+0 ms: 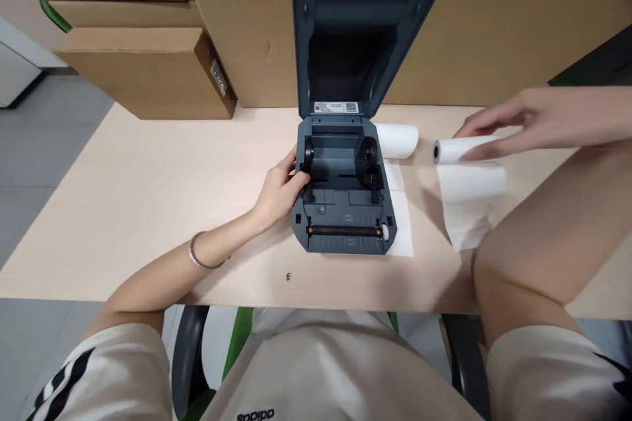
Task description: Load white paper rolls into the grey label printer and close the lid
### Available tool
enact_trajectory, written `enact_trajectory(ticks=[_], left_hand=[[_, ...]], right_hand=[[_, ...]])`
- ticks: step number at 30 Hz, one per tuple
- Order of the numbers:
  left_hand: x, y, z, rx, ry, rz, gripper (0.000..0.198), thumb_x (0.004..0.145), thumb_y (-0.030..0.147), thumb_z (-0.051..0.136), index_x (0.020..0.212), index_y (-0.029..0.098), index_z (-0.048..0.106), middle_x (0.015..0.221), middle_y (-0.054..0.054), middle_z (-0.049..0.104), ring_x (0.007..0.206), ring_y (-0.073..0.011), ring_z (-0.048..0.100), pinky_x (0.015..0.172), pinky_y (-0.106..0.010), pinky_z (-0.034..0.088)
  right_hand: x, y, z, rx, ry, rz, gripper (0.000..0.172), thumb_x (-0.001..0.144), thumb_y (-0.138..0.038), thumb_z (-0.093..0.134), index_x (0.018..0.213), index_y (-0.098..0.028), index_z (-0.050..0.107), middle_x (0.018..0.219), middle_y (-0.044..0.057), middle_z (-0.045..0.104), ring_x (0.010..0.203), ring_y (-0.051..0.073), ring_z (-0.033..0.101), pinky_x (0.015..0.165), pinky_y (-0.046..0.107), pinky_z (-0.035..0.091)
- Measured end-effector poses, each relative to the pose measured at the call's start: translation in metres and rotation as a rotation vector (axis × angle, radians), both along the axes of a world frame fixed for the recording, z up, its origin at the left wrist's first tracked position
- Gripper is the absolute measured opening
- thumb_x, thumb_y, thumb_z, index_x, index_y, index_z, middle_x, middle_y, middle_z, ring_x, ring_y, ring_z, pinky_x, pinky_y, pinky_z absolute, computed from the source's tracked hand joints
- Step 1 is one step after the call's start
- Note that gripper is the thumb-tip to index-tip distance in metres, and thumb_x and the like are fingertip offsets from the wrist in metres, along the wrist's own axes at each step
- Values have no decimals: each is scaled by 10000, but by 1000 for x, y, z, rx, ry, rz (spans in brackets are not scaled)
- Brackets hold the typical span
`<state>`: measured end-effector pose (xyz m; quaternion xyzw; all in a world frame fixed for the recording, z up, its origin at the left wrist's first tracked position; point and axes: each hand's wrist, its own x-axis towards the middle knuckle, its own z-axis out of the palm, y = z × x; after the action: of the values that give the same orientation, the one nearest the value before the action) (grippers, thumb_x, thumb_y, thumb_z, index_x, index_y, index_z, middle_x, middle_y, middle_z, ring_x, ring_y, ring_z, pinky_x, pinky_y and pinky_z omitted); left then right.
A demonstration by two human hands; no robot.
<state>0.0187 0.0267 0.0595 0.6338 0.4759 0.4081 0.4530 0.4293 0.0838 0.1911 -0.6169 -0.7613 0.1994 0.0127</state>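
Observation:
A dark blue-grey label printer (pixel 340 207) sits on the table with its lid (pixel 363 13) raised, so the bare roll bay and the black roller show. My left hand (pixel 281 191) grips the printer's left side, thumb over the edge and fingers hidden behind the wall. Off to the right, my right hand (pixel 513 125) is closed round a small white paper roll (pixel 448 152) with a dark core. A loose strip of paper hangs from that roll toward the front. Behind the printer's right side lies a second, thicker white paper roll (pixel 399 141), its sheet running partly under the printer.
Cardboard boxes (pixel 247 26) line the back of the light wooden table (pixel 148 197). A flatter box (pixel 148 79) stands at the back left. A small dark mark (pixel 289 276) is near the front edge. Chair armrests (pixel 190 355) stand below that edge.

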Motion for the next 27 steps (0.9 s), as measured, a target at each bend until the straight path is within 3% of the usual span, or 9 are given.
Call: enact_trajectory(ticks=[3, 5, 10, 12, 15, 19, 22, 25, 27], left_hand=[[0, -1, 1, -7, -4, -4, 542, 854, 267, 577, 1364, 212, 751, 1072, -41, 792, 993, -247, 648, 811, -341, 537], [0, -1, 1, -10, -4, -5, 551, 861, 269, 579, 1383, 211, 746, 1071, -41, 800, 996, -250, 659, 812, -343, 539], [0, 0, -1, -26, -22, 7, 618, 837, 267, 590, 1438, 197, 715, 1143, -44, 818, 1046, -246, 684, 852, -332, 546], [0, 0, -1, -28, -21, 12, 620, 846, 271, 595, 1450, 199, 713, 1162, -45, 823, 1055, -246, 689, 870, -335, 550], [0, 0, -1, -41, -29, 8, 655, 846, 268, 598, 1490, 203, 699, 1158, -47, 830, 1064, -252, 699, 873, -340, 558], [1, 1, -1, -28, -40, 12, 601, 853, 272, 613, 1437, 182, 722, 1233, -74, 839, 1127, -278, 722, 900, -354, 577], [2, 0, -1, -16, -58, 3, 523, 893, 301, 634, 1391, 182, 736, 1236, -81, 846, 1121, -281, 736, 926, -363, 593], [1, -1, 1, 1, -70, -26, 533, 898, 300, 626, 1410, 185, 720, 1273, -81, 835, 1123, -266, 737, 947, -356, 591], [1, -1, 2, -1, -39, -22, 541, 865, 274, 604, 1384, 177, 723, 1207, -72, 830, 1055, -246, 719, 904, -347, 579]], right_hand=[[-24, -10, 12, -240, 213, 372, 600, 758, -880, 841, 961, -318, 889, 1053, 26, 856, 915, 232, 790, 786, 383, 608], [-59, -16, 12, -173, 326, 494, 541, 856, -824, 782, 1055, -331, 880, 1078, -6, 848, 934, 223, 782, 827, 395, 622], [-147, -23, -19, 131, 381, 465, 401, 981, -560, 697, 1224, -279, 844, 1227, 56, 851, 1112, 294, 777, 1126, 529, 590], [-165, -20, -39, 302, 273, 428, 385, 1018, -451, 653, 1284, -241, 834, 1290, 85, 845, 1226, 323, 759, 1344, 648, 399], [-173, -14, -56, 444, 96, 349, 479, 1060, -379, 603, 1449, -162, 781, 1401, 151, 807, 1369, 352, 712, 1433, 688, 210], [-165, -23, -46, 378, 149, 423, 499, 1120, -366, 455, 1442, -183, 790, 1461, 139, 789, 1370, 343, 718, 1367, 642, 361], [-161, -39, -26, 232, 321, 518, 511, 1138, -423, 383, 1375, -267, 809, 1345, 67, 834, 1234, 308, 762, 1134, 507, 557], [-163, -50, -16, 168, 404, 510, 370, 1052, -521, 578, 1235, -269, 779, 1156, 60, 835, 1044, 282, 761, 896, 409, 574], [-164, -55, -17, 185, 397, 543, 173, 964, -421, 683, 1022, -260, 709, 1052, 51, 797, 931, 247, 728, 816, 369, 538]])
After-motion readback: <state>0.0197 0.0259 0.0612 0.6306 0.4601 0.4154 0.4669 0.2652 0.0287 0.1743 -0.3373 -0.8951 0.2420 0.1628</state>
